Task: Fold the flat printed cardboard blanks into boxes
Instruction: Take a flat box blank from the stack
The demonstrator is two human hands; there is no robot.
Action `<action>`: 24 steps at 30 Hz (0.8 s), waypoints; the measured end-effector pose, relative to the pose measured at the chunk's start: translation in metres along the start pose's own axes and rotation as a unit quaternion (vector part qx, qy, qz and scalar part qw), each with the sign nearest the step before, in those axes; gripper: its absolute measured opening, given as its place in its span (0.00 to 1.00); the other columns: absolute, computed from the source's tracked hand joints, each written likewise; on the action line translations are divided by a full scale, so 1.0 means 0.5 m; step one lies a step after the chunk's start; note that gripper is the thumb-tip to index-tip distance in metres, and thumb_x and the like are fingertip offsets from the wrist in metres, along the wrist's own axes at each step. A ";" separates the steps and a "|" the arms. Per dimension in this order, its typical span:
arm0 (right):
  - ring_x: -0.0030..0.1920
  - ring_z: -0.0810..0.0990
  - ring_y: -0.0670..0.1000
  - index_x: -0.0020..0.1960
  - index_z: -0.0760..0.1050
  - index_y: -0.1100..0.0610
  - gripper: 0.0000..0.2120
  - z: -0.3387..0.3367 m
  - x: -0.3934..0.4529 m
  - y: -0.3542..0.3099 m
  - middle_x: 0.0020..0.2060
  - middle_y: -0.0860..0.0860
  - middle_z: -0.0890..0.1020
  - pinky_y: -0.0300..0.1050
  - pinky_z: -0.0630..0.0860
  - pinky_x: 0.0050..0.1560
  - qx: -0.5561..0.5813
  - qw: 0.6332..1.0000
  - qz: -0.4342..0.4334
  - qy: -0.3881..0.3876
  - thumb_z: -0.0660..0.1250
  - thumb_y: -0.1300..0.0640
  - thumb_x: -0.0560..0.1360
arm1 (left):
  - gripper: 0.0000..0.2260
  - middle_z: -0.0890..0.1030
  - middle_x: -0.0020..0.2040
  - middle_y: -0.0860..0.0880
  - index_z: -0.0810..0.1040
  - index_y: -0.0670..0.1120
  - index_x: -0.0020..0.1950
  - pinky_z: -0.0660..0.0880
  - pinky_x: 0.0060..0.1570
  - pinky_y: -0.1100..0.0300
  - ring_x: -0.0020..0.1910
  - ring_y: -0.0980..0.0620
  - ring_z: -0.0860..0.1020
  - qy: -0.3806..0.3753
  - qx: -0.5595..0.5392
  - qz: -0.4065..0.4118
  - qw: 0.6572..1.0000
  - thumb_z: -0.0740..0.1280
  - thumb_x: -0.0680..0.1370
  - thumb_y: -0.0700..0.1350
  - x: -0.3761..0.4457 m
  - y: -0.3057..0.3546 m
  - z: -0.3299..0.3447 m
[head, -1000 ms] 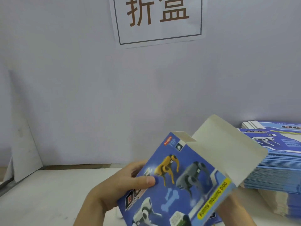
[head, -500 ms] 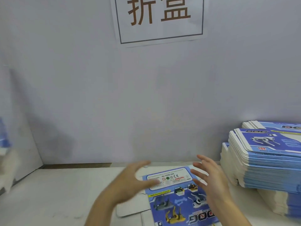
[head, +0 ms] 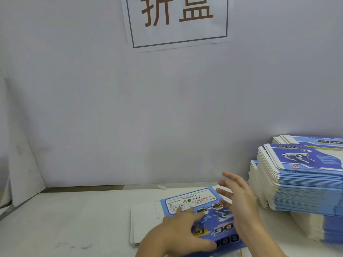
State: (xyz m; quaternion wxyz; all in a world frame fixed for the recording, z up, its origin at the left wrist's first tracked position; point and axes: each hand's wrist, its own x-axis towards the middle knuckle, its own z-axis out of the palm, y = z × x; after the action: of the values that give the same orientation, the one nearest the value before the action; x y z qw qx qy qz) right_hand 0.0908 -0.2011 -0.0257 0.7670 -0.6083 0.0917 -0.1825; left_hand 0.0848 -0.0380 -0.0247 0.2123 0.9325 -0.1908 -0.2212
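Neither grip holds anything yet: left hand (head: 182, 224) lies spread on the flat blank (head: 200, 210) near the tabletop's (head: 74, 219) front edge, right hand (head: 239, 199) hovers open above. Next, I'd judge, lifting the blank and squaring it open.

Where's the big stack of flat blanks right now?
In the head view, the stack of flat blanks sits on the table's right side against the wall, just beyond the right hand.

Packing workstation, stacked box blanks (head: 300, 184), wall sign (head: 178, 21)
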 end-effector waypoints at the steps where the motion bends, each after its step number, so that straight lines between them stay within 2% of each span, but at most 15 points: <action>1: 0.51 0.81 0.53 0.54 0.79 0.48 0.12 0.001 -0.002 -0.001 0.50 0.53 0.82 0.49 0.76 0.46 -0.004 0.999 -0.031 0.012 0.60 0.62 0.83 | 0.30 0.64 0.77 0.54 0.65 0.63 0.76 0.60 0.75 0.42 0.77 0.46 0.62 0.024 -0.013 0.017 0.999 0.66 0.75 0.66 -0.003 -0.005 -0.003; 3: 0.51 0.80 0.49 0.52 0.77 0.47 0.14 0.004 -0.010 -0.004 0.49 0.50 0.81 0.43 0.76 0.47 -0.066 0.985 -0.147 0.054 0.61 0.65 0.81 | 0.25 0.75 0.67 0.54 0.72 0.59 0.71 0.71 0.67 0.48 0.65 0.49 0.74 0.092 -0.011 0.043 0.995 0.63 0.76 0.66 -0.007 -0.015 -0.011; 5: 0.47 0.77 0.46 0.50 0.76 0.48 0.15 0.007 -0.016 -0.008 0.45 0.50 0.79 0.34 0.72 0.41 -0.135 0.952 -0.256 0.097 0.62 0.68 0.78 | 0.21 0.79 0.63 0.56 0.75 0.58 0.68 0.74 0.62 0.51 0.60 0.52 0.76 0.176 0.022 0.050 0.983 0.60 0.79 0.65 -0.016 -0.020 -0.025; 7: 0.42 0.75 0.48 0.47 0.76 0.50 0.15 0.012 -0.017 -0.005 0.40 0.51 0.77 0.36 0.69 0.37 -0.178 0.935 -0.288 0.107 0.63 0.70 0.76 | 0.16 0.82 0.53 0.57 0.78 0.56 0.60 0.76 0.54 0.51 0.52 0.51 0.77 0.254 0.076 0.066 0.962 0.57 0.82 0.62 -0.027 -0.021 -0.043; 9: 0.41 0.72 0.47 0.44 0.75 0.52 0.12 0.020 -0.021 -0.001 0.40 0.51 0.74 0.38 0.65 0.38 -0.222 0.919 -0.297 0.134 0.64 0.69 0.75 | 0.15 0.80 0.42 0.57 0.78 0.55 0.53 0.75 0.43 0.55 0.42 0.53 0.76 0.302 0.118 0.079 0.943 0.54 0.83 0.60 -0.037 -0.017 -0.059; 10: 0.41 0.70 0.49 0.44 0.74 0.52 0.10 0.023 -0.024 -0.001 0.40 0.51 0.73 0.40 0.63 0.39 -0.244 0.902 -0.317 0.160 0.64 0.67 0.74 | 0.16 0.79 0.39 0.57 0.78 0.56 0.52 0.74 0.39 0.57 0.39 0.54 0.75 0.323 0.128 0.080 0.934 0.54 0.84 0.59 -0.043 -0.014 -0.066; 12: 0.41 0.67 0.50 0.44 0.72 0.52 0.07 0.026 -0.033 -0.009 0.40 0.50 0.72 0.41 0.61 0.40 -0.254 0.882 -0.346 0.197 0.62 0.64 0.72 | 0.17 0.81 0.40 0.55 0.79 0.55 0.55 0.75 0.39 0.56 0.38 0.53 0.77 0.384 0.133 0.064 0.912 0.52 0.85 0.57 -0.052 -0.012 -0.080; 13: 0.39 0.70 0.51 0.43 0.72 0.52 0.07 0.024 -0.034 -0.014 0.37 0.50 0.74 0.40 0.63 0.39 -0.236 0.894 -0.335 0.182 0.62 0.64 0.73 | 0.17 0.82 0.41 0.54 0.79 0.55 0.56 0.76 0.41 0.54 0.39 0.52 0.78 0.413 0.128 0.052 0.900 0.52 0.85 0.57 -0.057 -0.014 -0.085; 15: 0.37 0.78 0.47 0.45 0.76 0.50 0.09 0.023 -0.034 -0.033 0.35 0.49 0.80 0.37 0.71 0.36 -0.187 0.951 -0.234 0.071 0.65 0.63 0.79 | 0.17 0.83 0.43 0.53 0.80 0.54 0.57 0.77 0.42 0.52 0.40 0.51 0.79 0.459 0.105 0.047 0.881 0.53 0.84 0.56 -0.067 -0.016 -0.093; 16: 0.40 0.82 0.47 0.50 0.78 0.50 0.05 0.026 -0.038 -0.043 0.39 0.49 0.83 0.39 0.75 0.39 -0.154 0.975 -0.158 -0.008 0.65 0.59 0.80 | 0.16 0.84 0.44 0.54 0.81 0.55 0.56 0.77 0.42 0.53 0.40 0.51 0.80 0.473 0.096 0.055 0.874 0.54 0.84 0.56 -0.072 -0.014 -0.095; 17: 0.46 0.84 0.49 0.57 0.79 0.50 0.07 0.034 -0.044 -0.053 0.45 0.49 0.85 0.43 0.79 0.44 -0.112 0.987 -0.079 -0.080 0.65 0.52 0.81 | 0.15 0.84 0.43 0.55 0.81 0.55 0.55 0.77 0.41 0.53 0.40 0.52 0.79 0.479 0.091 0.068 0.870 0.55 0.84 0.56 -0.076 -0.010 -0.097; 19: 0.56 0.83 0.52 0.69 0.74 0.48 0.27 0.055 -0.058 -0.068 0.59 0.48 0.83 0.56 0.81 0.55 0.002 0.983 0.041 -0.181 0.66 0.38 0.74 | 0.14 0.82 0.38 0.56 0.82 0.55 0.51 0.75 0.38 0.55 0.38 0.53 0.76 0.465 0.092 0.102 0.874 0.58 0.83 0.56 -0.080 0.009 -0.099; 21: 0.59 0.83 0.56 0.77 0.65 0.47 0.44 0.083 -0.073 -0.082 0.68 0.51 0.77 0.62 0.81 0.56 0.109 0.968 0.089 -0.210 0.70 0.33 0.65 | 0.12 0.79 0.35 0.56 0.82 0.56 0.49 0.74 0.39 0.54 0.36 0.53 0.73 0.442 0.094 0.133 0.882 0.60 0.83 0.56 -0.084 0.030 -0.096; 22: 0.59 0.83 0.57 0.78 0.62 0.47 0.46 0.093 -0.080 -0.089 0.69 0.53 0.76 0.61 0.81 0.55 0.142 0.967 0.085 -0.195 0.72 0.34 0.64 | 0.10 0.80 0.36 0.57 0.83 0.56 0.50 0.75 0.41 0.53 0.37 0.54 0.75 0.428 0.082 0.147 0.888 0.62 0.82 0.55 -0.087 0.040 -0.095; 24: 0.58 0.83 0.56 0.75 0.65 0.47 0.37 0.104 -0.083 -0.098 0.62 0.51 0.80 0.58 0.81 0.56 0.140 0.984 0.044 -0.099 0.75 0.44 0.70 | 0.08 0.84 0.44 0.59 0.83 0.58 0.56 0.77 0.47 0.53 0.44 0.57 0.80 0.375 0.009 0.191 0.907 0.66 0.80 0.54 -0.095 0.056 -0.095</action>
State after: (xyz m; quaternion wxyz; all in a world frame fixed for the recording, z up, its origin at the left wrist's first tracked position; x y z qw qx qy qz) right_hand 0.0632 -0.1477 0.0307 0.8571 -0.5055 0.0155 -0.0980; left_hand 0.0616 -0.0254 0.0433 0.2980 0.8941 -0.2739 0.1917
